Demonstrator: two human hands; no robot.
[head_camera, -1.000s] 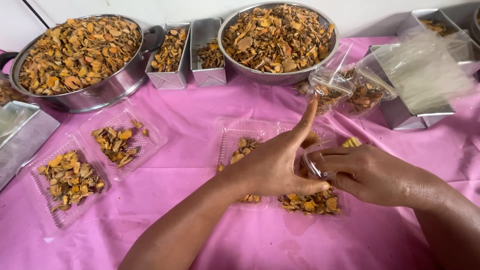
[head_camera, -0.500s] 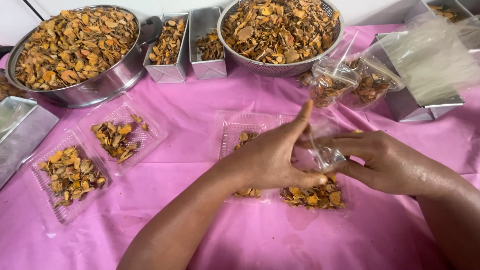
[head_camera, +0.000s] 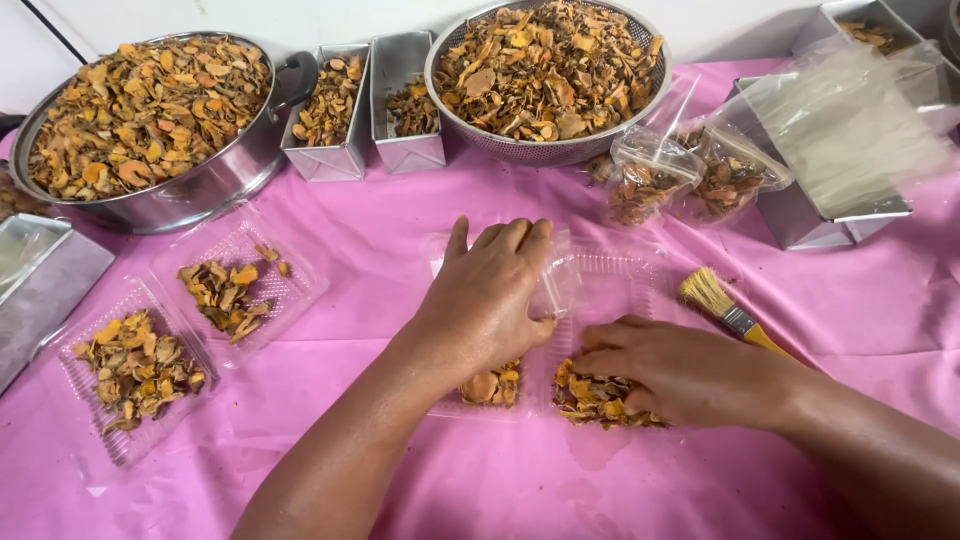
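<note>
My left hand (head_camera: 490, 295) lies flat, palm down, on a clear plastic tray (head_camera: 445, 252) in front of me. Its fingertips rest on a crumpled clear bag (head_camera: 556, 288). Orange dried slices (head_camera: 490, 385) show below that palm. To the right my right hand (head_camera: 685, 370) rests on a second clear tray (head_camera: 625, 280), fingers curled down over a pile of dried slices (head_camera: 590, 400). Both trays sit side by side on the pink cloth (head_camera: 500, 490).
A brush (head_camera: 725, 310) lies right of the trays. Two filled clear bags (head_camera: 650, 175) stand behind them. A colander (head_camera: 545, 70), a pot (head_camera: 150, 110) and two small tins (head_camera: 330, 110) hold slices. Two part-filled clear trays (head_camera: 240, 280) lie left. A tin of clear bags (head_camera: 840, 140) stands right.
My left hand has dropped from upright to flat on the tray. My right hand let go of the small clear bag and moved down onto the slices. The brush has come into view.
</note>
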